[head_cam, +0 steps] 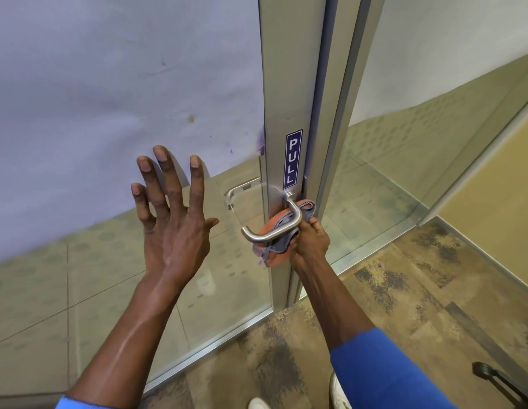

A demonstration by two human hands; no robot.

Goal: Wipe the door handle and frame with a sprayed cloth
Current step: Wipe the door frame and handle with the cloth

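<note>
A brushed metal lever handle [274, 231] sticks out from the aluminium door frame [283, 98], just below a blue "PULL" sticker [293, 158]. My right hand [310, 240] holds an orange and grey cloth [274, 246] bunched behind and under the handle, against the frame. My left hand [171, 214] is spread flat with fingers apart on or just in front of the frosted glass panel [109, 98] to the left of the handle; it holds nothing. A second handle [242, 190] shows through the glass on the far side.
A second aluminium post [345, 98] stands right of the door edge, with clear glass [434, 128] beyond it. Mottled brown carpet [404, 305] covers the floor. My white shoes [336, 391] are at the bottom. A dark object [498, 379] lies at the lower right.
</note>
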